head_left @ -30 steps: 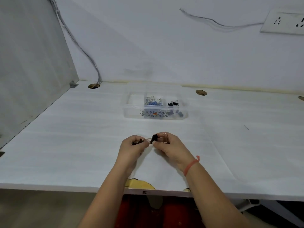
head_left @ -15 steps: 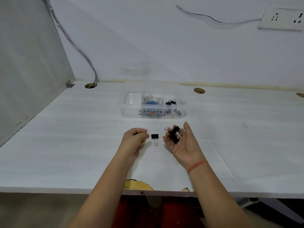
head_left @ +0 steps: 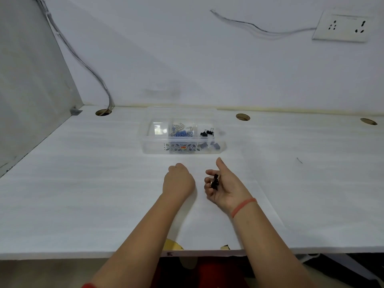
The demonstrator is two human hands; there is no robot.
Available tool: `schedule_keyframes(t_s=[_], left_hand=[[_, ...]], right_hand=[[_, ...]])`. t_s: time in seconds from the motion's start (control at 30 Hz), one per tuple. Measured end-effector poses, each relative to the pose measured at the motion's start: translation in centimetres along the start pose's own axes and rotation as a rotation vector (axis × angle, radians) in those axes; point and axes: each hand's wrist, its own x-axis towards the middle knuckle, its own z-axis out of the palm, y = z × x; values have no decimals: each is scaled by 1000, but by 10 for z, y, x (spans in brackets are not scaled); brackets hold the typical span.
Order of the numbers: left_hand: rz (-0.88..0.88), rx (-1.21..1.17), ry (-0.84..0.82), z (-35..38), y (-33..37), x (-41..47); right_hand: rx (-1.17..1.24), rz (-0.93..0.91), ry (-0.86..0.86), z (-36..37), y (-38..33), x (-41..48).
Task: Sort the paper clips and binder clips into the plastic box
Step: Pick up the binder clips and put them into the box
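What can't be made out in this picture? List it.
- Head view: whatever the left hand covers; its back hides the palm side.
- Head view: number of small black binder clips in the right hand; too small, bunched.
- Head view: left compartment of the clear plastic box; glare.

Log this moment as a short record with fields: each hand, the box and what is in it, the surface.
left hand: knuckles up, low over the table, fingers curled under; anything in it is hidden
right hand: palm up, fingers curled round black binder clips
plastic box: clear, open, beyond both hands
middle compartment: blue paper clips
right compartment: boxed binder clips, black
table: white
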Motion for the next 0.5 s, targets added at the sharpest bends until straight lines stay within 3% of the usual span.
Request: schedule_keyframes(t_s=[0.07, 0.13, 0.2, 0.3, 0.5], left_hand=[[-194, -526, -87, -7, -4, 1], [-452, -1255, -248, -19, -7, 0], [-606, -1717, -341, -28, -11, -3], [-620, -1873, -394, -39, -8, -8], [-498, -1853, -430, -72, 26, 15]], right_hand=[[46, 19, -21, 2, -3, -2], [170, 10, -21, 4, -7, -3], [255, -15, -37, 4, -10, -2], [237, -74, -101, 5, -17, -5], [47, -336, -80, 23, -64, -5]])
